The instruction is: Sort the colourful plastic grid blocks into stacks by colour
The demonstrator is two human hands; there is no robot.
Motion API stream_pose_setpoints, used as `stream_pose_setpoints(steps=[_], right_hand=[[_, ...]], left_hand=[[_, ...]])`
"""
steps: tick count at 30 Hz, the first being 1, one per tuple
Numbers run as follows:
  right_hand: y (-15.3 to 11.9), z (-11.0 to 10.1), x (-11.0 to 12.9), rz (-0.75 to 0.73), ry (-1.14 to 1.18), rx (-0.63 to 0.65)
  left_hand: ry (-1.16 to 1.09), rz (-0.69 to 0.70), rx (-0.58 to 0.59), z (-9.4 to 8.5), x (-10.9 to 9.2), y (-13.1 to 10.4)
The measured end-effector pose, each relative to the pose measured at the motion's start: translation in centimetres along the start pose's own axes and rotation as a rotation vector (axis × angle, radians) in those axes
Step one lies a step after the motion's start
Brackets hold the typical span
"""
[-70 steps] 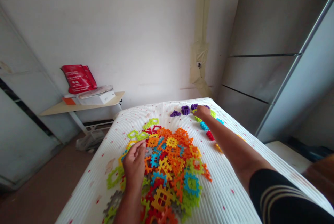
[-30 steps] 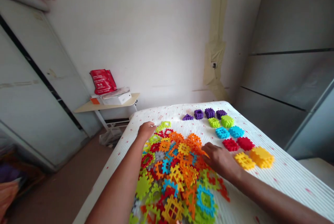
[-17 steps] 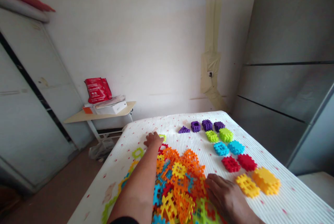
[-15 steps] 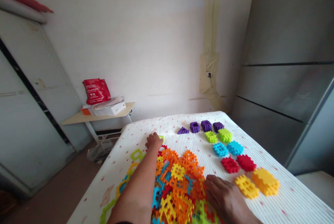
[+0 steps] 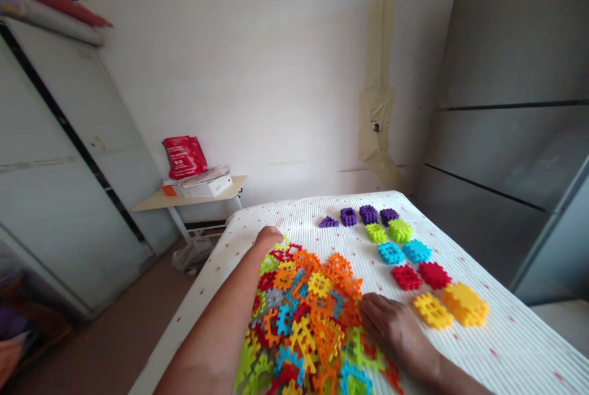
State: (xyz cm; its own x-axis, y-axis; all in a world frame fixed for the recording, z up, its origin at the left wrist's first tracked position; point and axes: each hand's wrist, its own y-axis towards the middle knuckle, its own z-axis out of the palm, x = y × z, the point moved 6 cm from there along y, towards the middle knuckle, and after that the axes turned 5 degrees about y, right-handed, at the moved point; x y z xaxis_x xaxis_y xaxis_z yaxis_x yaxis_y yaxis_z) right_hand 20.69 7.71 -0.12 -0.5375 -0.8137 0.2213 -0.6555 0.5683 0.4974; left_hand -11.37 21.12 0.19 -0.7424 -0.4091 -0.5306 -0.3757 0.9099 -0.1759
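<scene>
Though both grips are unclear, left hand [image 5: 269, 238] bordering tile heap [image 5: 319, 284], bare cloth [image 5: 304, 220] beyond, right hand [image 5: 393, 329] back from purple stacks [image 5: 368, 214].

Likely home room: toy pieces [image 5: 319, 284], dotted cover [image 5: 510, 333], wall socket [image 5: 376, 127], side table [image 5: 236, 185].

The right hand [image 5: 396, 329], earlier out at the far stacks, now lies against the pile's [image 5: 317, 306] right edge. The green [image 5: 400, 230], blue [image 5: 416, 251], red [image 5: 435, 275] and yellow stacks [image 5: 465, 304] it and its arm partly covered show fully. The left hand [image 5: 269, 237] has gone from the pile's left side to its far end.
</scene>
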Motion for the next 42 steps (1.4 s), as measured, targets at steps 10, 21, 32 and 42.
stream_pose_setpoints(steps=[10, 21, 32, 42], right_hand=[[-0.4, 0.0, 0.3, -0.028, 0.076, 0.028], [-0.6, 0.5, -0.3, -0.027, 0.068, 0.002], [-0.3, 0.5, -0.3, -0.004, 0.095, 0.063], [-0.3, 0.5, -0.6, -0.001, 0.109, 0.033]], left_hand=[[-0.18, 0.271, 0.324, -1.7, 3.5, -12.9], [0.043, 0.045, -0.1, -3.3, 6.0, -4.8], [0.302, -0.007, -0.112, -0.2, 5.2, -2.1], [0.134, 0.112, -0.264, -1.3, 4.1, -4.5]])
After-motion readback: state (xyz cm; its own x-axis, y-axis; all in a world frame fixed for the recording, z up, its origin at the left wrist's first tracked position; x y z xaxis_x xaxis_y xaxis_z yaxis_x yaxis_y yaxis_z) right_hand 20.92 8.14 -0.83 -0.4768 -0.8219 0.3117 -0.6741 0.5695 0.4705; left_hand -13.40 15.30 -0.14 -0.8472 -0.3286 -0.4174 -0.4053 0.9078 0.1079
